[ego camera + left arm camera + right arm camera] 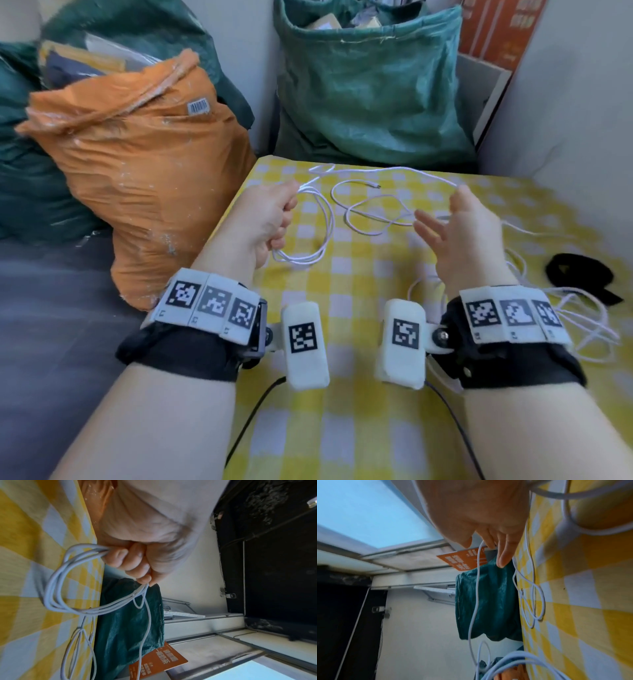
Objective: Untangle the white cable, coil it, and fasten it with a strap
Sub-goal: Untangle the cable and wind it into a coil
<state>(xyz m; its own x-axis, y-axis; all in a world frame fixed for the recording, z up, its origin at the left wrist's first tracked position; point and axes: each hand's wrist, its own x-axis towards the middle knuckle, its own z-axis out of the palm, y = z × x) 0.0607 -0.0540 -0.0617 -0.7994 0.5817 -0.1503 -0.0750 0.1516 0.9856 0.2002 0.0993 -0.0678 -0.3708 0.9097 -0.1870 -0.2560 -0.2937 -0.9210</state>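
My left hand (270, 219) grips a few hanging loops of the white cable (322, 233) in its curled fingers (135, 563), above the left side of the yellow checked cloth (342, 428). From that fist the cable arcs across to my right hand (459, 226), whose fingers (505, 553) are straight and spread. The cable there runs through the gap between thumb and forefinger without being pinched. More cable lies in loose curves on the cloth between the hands, its plug end (376, 186) toward the back. A tangle (589, 322) lies by my right wrist. The black strap (579, 274) lies at the right.
An orange sack (144, 164) leans against the table's left edge. A green sack (370, 85) stands behind the far edge, with an orange box (496, 27) to its right. A white wall bounds the right side.
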